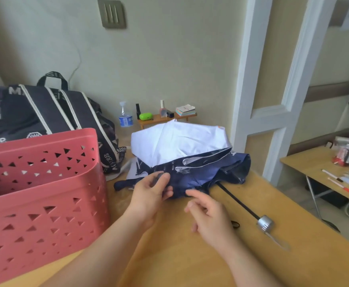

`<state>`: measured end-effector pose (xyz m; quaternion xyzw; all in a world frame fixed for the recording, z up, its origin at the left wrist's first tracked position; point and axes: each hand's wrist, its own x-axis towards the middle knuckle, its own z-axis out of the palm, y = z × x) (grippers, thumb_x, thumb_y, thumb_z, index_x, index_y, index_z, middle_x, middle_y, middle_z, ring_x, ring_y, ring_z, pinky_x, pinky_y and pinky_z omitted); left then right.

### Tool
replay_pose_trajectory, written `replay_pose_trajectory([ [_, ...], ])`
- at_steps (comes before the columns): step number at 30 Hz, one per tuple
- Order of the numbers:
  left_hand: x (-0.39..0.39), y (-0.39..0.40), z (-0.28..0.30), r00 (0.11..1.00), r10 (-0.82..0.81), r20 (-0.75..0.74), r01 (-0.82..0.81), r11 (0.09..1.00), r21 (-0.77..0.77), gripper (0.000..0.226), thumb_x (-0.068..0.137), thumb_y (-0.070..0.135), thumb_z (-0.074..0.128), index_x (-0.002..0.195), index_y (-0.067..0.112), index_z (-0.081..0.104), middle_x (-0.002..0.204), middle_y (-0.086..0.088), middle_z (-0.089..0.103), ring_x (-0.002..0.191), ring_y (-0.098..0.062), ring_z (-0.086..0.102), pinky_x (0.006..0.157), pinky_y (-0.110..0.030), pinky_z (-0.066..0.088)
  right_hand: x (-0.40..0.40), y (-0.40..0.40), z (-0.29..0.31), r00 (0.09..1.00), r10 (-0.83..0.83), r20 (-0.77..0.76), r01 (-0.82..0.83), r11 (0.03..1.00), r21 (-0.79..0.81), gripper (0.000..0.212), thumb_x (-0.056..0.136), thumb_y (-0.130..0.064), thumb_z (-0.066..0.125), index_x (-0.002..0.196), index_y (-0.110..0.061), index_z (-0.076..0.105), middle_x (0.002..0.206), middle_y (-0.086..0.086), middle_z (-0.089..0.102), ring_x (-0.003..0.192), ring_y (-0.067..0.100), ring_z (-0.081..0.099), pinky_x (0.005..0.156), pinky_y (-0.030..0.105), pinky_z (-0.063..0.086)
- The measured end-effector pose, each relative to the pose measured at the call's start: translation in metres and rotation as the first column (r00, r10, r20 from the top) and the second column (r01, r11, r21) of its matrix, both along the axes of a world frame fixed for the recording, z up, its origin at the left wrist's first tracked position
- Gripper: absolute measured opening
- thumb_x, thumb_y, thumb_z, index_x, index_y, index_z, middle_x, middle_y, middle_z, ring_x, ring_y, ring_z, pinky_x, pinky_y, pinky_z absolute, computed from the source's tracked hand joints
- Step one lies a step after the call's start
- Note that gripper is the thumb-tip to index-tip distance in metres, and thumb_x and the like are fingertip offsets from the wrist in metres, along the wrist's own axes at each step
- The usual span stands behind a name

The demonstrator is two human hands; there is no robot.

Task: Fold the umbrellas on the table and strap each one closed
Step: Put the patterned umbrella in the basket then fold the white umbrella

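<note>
Two umbrellas lie heaped together on the wooden tabletop [169,255], both still loose and unstrapped. The navy umbrella [202,175] sprawls nearest the person, its fabric crumpled and partly collapsed. Its thin black shaft [238,201] runs out from under the fabric toward the right, ending in a silver handle [265,223] with a clear wrist loop trailing from it. The white umbrella [179,141] rests on top of and behind the navy one, its canopy half spread.

The left hand [150,193] pinches a fold of the navy fabric at the canopy's near left edge, thumb and fingers curled onto the cloth. The right hand [208,216] hovers just beside the near edge of the navy canopy, fingers loosely spread and holding nothing; its index fingertip lies close to the fabric, but whether it touches cannot be told.

A red plastic basket [41,193] with triangular cut-outs stands at the left of the tabletop, just beside the left forearm. Behind it sits a black backpack [51,112] with cream stripes. Against the wall, a small wooden shelf [165,118] carries a green case [145,116], little bottles and a stack of cards, with a clear spray bottle [125,116] beside it. A second desk [314,168] with pens stands well apart at the right.
</note>
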<state>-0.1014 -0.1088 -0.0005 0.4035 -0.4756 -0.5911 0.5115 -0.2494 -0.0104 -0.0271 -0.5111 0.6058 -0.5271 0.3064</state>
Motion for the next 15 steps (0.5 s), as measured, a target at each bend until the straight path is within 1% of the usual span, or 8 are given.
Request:
replay_pose_trajectory([
  [3,0.002,0.026,0.032,1.0,0.02,0.006,-0.019,0.994,-0.109,0.026,0.093,0.022,0.077,0.117,0.012,0.07,0.082,-0.006,0.065,0.067,-0.015,0.063,0.068,-0.025,0.055,0.013,0.008,0.033,0.971,0.017,0.238,0.0,0.997,-0.073,0.026,0.107,-0.022,0.054,0.129,-0.032,0.065,0.107,-0.005,0.076,0.074,0.022,0.071,0.069,0.031,0.058],
  [5,0.003,0.044,0.052,0.997,0.062,0.056,-0.05,0.981,-0.189,0.029,0.087,0.026,0.084,0.114,0.025,0.073,0.088,-0.007,0.072,0.072,-0.021,0.071,0.069,-0.035,0.061,0.024,0.011,0.068,0.896,0.087,0.435,-0.058,0.995,-0.079,0.024,0.109,-0.025,0.051,0.128,-0.03,0.065,0.114,-0.002,0.077,0.094,0.024,0.075,0.077,0.038,0.062],
  [7,0.004,0.062,0.067,0.983,0.116,0.145,-0.069,0.953,-0.294,0.034,0.08,0.036,0.088,0.111,0.036,0.074,0.09,-0.007,0.074,0.079,-0.026,0.073,0.069,-0.042,0.063,0.032,0.017,0.105,0.841,0.164,0.516,-0.148,0.986,-0.073,0.024,0.108,-0.028,0.054,0.127,-0.022,0.067,0.117,0.004,0.076,0.103,0.027,0.074,0.084,0.047,0.062],
  [10,0.002,0.091,0.084,0.874,0.3,0.383,-0.027,0.816,-0.578,0.044,0.081,0.03,0.082,0.12,0.045,0.07,0.082,0.012,0.064,0.07,-0.002,0.059,0.068,-0.015,0.048,0.035,0.032,0.152,0.854,0.16,0.495,-0.169,0.985,-0.027,0.02,0.104,-0.023,0.059,0.103,-0.006,0.069,0.1,0.016,0.074,0.09,0.029,0.073,0.086,0.047,0.057],
  [11,0.001,0.101,0.09,0.857,0.292,0.425,0.04,0.783,-0.62,0.051,0.085,0.023,0.079,0.129,0.045,0.066,0.087,0.016,0.066,0.077,0.002,0.062,0.073,-0.014,0.047,0.033,0.037,0.164,0.848,0.121,0.515,-0.137,0.991,-0.007,0.018,0.102,-0.023,0.063,0.099,-0.007,0.069,0.093,0.017,0.072,0.087,0.031,0.073,0.085,0.048,0.057],
  [13,0.001,0.122,0.097,0.893,0.049,0.447,0.253,0.768,-0.588,0.07,0.091,0.009,0.072,0.151,0.037,0.05,0.112,0.021,0.073,0.108,0.004,0.067,0.093,-0.02,0.053,0.021,0.047,0.182,0.83,0.041,0.556,-0.083,0.995,0.052,0.015,0.099,-0.025,0.071,0.097,-0.009,0.07,0.089,0.016,0.07,0.09,0.032,0.075,0.084,0.054,0.06],
  [14,0.004,0.133,0.097,0.888,-0.057,0.457,0.338,0.755,-0.562,0.076,0.092,0.007,0.07,0.157,0.034,0.042,0.126,0.022,0.07,0.121,0.002,0.063,0.102,-0.023,0.051,0.014,0.051,0.188,0.818,0.011,0.575,-0.073,0.994,0.084,0.013,0.098,-0.022,0.072,0.099,-0.009,0.07,0.091,0.016,0.072,0.092,0.032,0.075,0.083,0.055,0.061],
  [15,0.008,0.145,0.095,0.879,-0.077,0.471,0.367,0.739,-0.565,0.077,0.093,0.007,0.069,0.159,0.034,0.039,0.134,0.024,0.066,0.128,0.003,0.059,0.107,-0.022,0.048,0.006,0.057,0.194,0.807,-0.009,0.591,-0.077,0.99,0.12,0.011,0.098,-0.018,0.07,0.104,-0.008,0.07,0.093,0.015,0.074,0.09,0.031,0.075,0.079,0.052,0.063],
])
